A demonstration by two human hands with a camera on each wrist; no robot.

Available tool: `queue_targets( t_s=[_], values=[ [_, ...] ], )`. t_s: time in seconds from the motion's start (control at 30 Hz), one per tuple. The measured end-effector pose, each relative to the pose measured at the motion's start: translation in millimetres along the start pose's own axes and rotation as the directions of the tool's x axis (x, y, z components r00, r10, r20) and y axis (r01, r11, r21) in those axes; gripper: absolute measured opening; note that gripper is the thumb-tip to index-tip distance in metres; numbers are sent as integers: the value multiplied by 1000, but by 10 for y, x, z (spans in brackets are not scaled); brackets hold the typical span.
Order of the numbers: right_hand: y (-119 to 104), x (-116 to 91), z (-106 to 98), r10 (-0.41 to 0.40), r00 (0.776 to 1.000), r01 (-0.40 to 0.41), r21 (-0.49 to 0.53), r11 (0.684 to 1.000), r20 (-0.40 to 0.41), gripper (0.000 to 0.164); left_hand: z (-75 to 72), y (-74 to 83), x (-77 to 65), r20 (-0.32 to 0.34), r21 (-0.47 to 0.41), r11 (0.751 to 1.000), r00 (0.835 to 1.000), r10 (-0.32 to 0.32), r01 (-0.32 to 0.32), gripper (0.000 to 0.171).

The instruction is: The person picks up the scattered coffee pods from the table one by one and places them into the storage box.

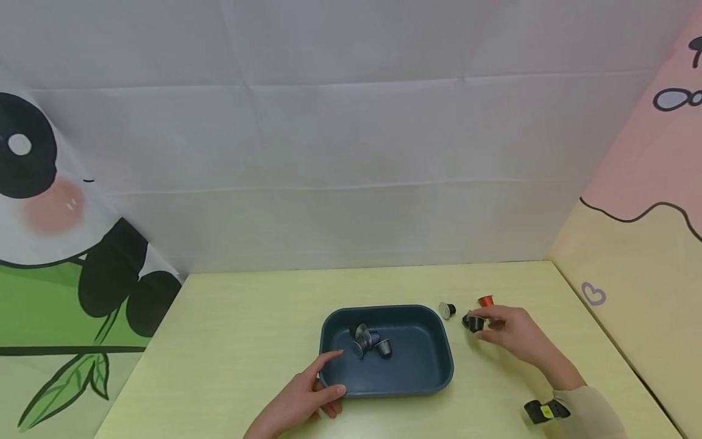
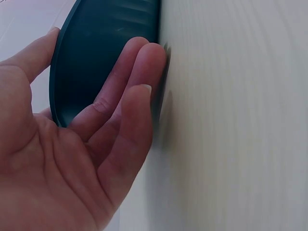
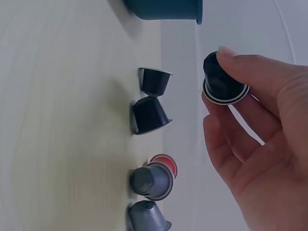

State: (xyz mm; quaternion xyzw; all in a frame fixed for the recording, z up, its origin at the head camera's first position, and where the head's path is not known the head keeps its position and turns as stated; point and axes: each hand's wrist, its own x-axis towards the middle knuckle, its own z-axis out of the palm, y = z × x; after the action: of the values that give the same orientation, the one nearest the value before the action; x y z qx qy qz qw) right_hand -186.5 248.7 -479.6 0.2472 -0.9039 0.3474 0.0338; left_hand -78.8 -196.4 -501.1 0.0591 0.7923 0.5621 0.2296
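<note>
My right hand (image 1: 512,332) pinches a black coffee capsule (image 3: 221,79) between thumb and fingers, raised off the table in the right wrist view. Dark blue and roughly rectangular, a tray (image 1: 419,366) stands to its left. Several coffee capsules (image 1: 384,348) lie bunched in the tray's left half, dark and silver-grey. At the tray's front left corner, my left hand (image 1: 298,396) holds the wall: thumb and forefinger reach over the rim, while the other fingers (image 2: 144,67) lie bent against the outside.
Right of the tray, a dark capsule with a pale lid (image 1: 445,311) lies on its side. A red capsule (image 1: 485,300) is behind my right hand. The right wrist view also shows black capsules (image 3: 150,115), a blue-grey one (image 3: 156,180) and a silver one (image 3: 147,216) on the pale table (image 1: 247,317).
</note>
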Motion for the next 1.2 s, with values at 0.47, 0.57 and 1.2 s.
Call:
queue_targets(
  t_s=[0.47, 0.57, 1.2],
  values=[
    [-266, 95, 19, -76, 997, 74, 98, 992, 17, 38, 2, -9, -6, -3, -1, 1000, 1000, 8, -8, 68],
    [-327, 115, 44, -98, 995, 94, 115, 989, 33, 38, 3, -27, 1, -4, -3, 1000, 1000, 5, -5, 68],
    [-572, 323, 147, -145, 983, 135, 90, 987, 117, 38, 5, -63, 34, -3, -8, 1000, 1000, -10, 10, 68]
  ],
)
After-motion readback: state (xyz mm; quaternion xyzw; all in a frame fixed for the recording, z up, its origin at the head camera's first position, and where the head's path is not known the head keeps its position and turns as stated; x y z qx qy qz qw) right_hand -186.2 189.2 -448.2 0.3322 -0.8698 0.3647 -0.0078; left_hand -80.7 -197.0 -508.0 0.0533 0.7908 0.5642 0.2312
